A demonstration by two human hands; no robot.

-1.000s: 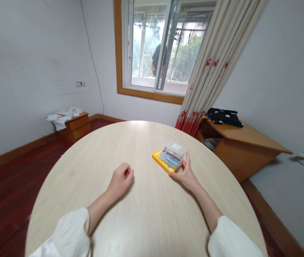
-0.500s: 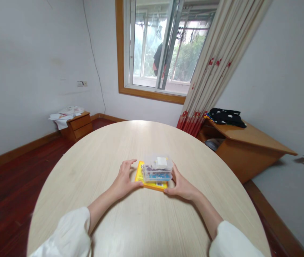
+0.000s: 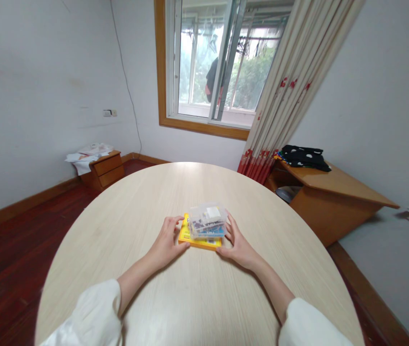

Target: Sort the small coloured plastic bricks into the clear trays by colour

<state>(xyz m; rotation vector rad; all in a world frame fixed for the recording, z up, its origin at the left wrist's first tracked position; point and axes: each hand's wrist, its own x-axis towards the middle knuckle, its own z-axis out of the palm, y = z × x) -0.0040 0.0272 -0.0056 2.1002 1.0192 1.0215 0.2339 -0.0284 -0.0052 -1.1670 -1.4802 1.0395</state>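
A flat yellow box (image 3: 202, 243) lies on the round table, with clear plastic cases (image 3: 207, 226) stacked on it. Dark and blue contents show through their walls, and a white square piece (image 3: 213, 214) is at the top. My left hand (image 3: 168, 238) is at the yellow box's left side, thumb at the front corner and index finger by the back corner. At the right side, my right hand (image 3: 238, 245) has its thumb on the box's front right corner. Its other fingers curve along the right side beside the cases; their tips are partly hidden.
The round pale wood table (image 3: 186, 298) fills the foreground. Beyond it on the right stands a wooden desk (image 3: 337, 192) with black patterned cloth (image 3: 305, 157) on it. At the left is a small drawer cabinet (image 3: 107, 169) topped with papers. A curtain (image 3: 294, 91) hangs by the window.
The yellow box and cases have shifted slightly left and away from me. My right hand has moved left with them, and my left hand's fingers now meet the box's left side.
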